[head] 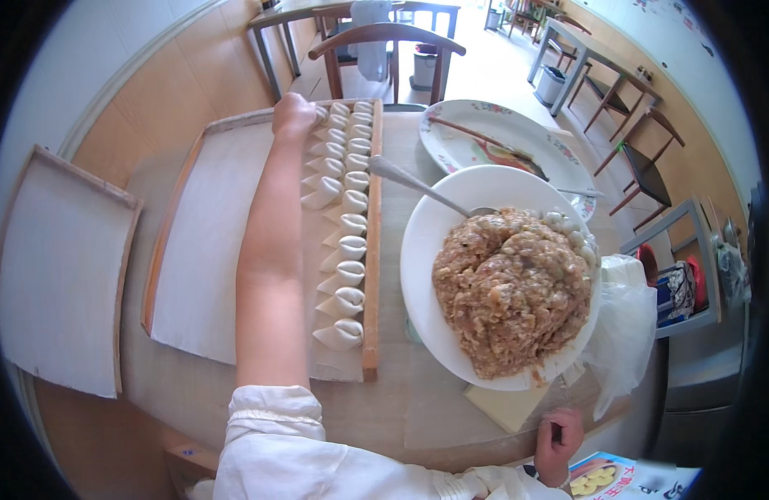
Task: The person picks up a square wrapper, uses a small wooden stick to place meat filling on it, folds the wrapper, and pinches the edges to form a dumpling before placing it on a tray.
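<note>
My left hand [293, 115] is at the far end of a wood-rimmed tray [371, 250], against a folded wonton [321, 115]. Its fingertips are hidden, so whether they grip the wonton does not show. Rows of wontons [349, 273] line the tray's right side; my forearm crosses its middle. A white bowl [417, 262] of minced meat filling [512, 294] stands to the right, with peeled shrimp [572, 234] at its edge and a metal spoon [416, 184] resting in it. Beside a pale yellow stack of wrappers [508, 407], my right hand [558, 440] is loosely curled and empty.
A second tray [66, 275] lies at the left. Behind the bowl, a floral platter [450, 147] holds chopsticks [472, 132]. A plastic bag [625, 337] sits right of the bowl. A wooden chair [387, 32] stands beyond the table; a printed package [634, 478] is at lower right.
</note>
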Demonstrator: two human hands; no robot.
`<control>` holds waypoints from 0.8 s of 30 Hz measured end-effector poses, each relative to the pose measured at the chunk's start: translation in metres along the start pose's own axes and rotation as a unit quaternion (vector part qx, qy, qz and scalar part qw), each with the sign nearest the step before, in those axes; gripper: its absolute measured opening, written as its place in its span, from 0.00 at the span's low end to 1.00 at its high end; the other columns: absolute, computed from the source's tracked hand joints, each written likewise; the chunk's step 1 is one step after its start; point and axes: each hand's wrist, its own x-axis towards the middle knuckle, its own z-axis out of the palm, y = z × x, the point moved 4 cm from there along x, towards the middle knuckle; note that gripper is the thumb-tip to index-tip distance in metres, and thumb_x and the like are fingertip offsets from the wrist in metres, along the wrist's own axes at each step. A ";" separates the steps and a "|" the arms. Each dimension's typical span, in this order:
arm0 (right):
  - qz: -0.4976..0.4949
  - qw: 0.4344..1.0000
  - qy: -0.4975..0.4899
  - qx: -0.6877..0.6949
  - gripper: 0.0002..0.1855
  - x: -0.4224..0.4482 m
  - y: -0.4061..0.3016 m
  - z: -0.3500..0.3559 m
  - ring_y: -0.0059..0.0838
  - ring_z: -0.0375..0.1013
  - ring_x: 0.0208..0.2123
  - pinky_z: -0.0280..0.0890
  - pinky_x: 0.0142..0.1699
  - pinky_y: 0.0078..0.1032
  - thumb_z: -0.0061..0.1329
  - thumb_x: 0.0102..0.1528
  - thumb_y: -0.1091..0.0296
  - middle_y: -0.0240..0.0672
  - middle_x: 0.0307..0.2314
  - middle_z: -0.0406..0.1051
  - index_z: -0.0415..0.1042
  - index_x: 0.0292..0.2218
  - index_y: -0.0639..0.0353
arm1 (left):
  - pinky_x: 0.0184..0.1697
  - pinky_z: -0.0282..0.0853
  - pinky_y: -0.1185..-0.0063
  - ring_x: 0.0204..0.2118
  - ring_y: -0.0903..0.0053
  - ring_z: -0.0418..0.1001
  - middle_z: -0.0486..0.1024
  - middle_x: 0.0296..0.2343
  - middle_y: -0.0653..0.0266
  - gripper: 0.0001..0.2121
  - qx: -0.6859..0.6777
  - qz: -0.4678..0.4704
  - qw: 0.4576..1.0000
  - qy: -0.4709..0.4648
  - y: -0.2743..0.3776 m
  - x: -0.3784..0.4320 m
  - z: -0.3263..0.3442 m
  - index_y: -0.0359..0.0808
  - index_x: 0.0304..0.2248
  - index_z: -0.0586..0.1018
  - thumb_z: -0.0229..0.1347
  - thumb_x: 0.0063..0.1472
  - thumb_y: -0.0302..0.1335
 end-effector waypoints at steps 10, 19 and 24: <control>-0.019 0.995 -0.012 0.100 0.06 0.016 -0.006 -0.003 0.26 0.67 0.27 0.62 0.31 0.20 0.48 0.52 0.82 0.38 0.29 0.70 0.71 0.34 0.63 | 0.14 0.54 0.82 0.14 0.86 0.62 0.75 0.18 0.55 0.16 -0.382 0.040 0.923 -0.003 0.001 -0.119 -0.118 0.35 0.27 0.77 0.46 0.63 0.38; -0.222 0.972 -0.033 0.076 0.10 0.016 -0.024 -0.005 0.39 0.72 0.33 0.68 0.39 0.31 0.54 0.46 0.79 0.38 0.33 0.73 0.76 0.33 0.60 | 0.36 0.66 0.85 0.33 0.83 0.70 0.73 0.33 0.66 0.06 -0.235 0.413 0.879 0.034 0.080 -0.410 -0.153 0.34 0.34 0.79 0.53 0.59 0.17; -0.255 0.964 -0.020 0.074 0.07 0.023 -0.033 -0.006 0.39 0.71 0.36 0.68 0.41 0.32 0.55 0.44 0.78 0.36 0.32 0.73 0.76 0.30 0.60 | 0.35 0.67 0.83 0.32 0.81 0.70 0.72 0.32 0.65 0.05 -0.278 0.367 0.883 0.092 0.073 -0.432 -0.105 0.32 0.33 0.79 0.55 0.57 0.16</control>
